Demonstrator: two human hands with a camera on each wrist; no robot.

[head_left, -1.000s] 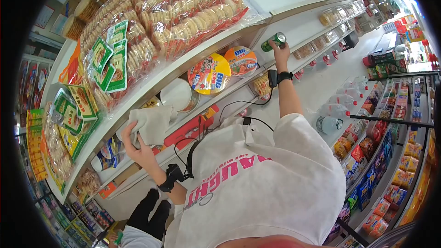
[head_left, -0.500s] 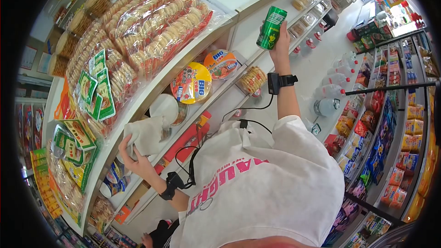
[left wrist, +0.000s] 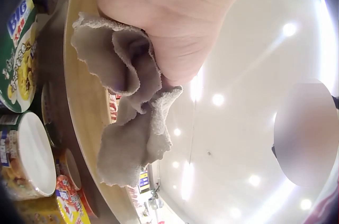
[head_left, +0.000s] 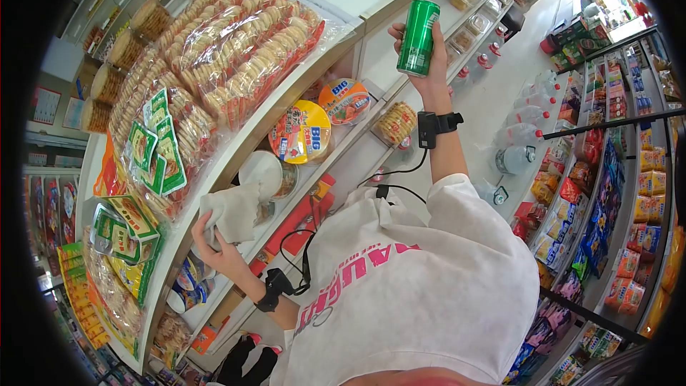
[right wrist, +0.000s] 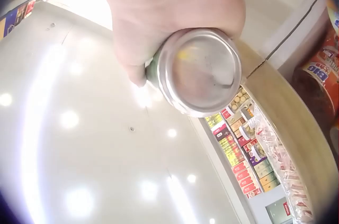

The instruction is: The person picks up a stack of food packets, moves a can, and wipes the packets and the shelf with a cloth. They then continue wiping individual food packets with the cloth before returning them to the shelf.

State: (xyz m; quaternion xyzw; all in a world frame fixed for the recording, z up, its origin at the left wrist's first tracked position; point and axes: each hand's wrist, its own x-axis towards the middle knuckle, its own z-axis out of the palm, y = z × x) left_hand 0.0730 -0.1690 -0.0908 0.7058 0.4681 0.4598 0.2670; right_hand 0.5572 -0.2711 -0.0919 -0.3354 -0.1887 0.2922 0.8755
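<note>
In the head view my right hand grips a green drink can, raised upright, slightly tilted, in front of the shelves. Its silver end faces the camera in the right wrist view. My left hand holds a pale grey cloth at the edge of the curved shelf, beside a tub with a white lid. Seen from the left wrist, the crumpled cloth hangs in folds below the palm. Most of the left fingers are hidden there.
Bags of round crackers cover the top shelf on the left. Instant noodle bowls sit on the shelf below. To the right, large water bottles stand on the floor by racks of snack packets.
My right hand has lifted the can from beside the shelf towards the head camera and turned it. The left hand with the cloth has hardly moved, while the head view has shifted.
</note>
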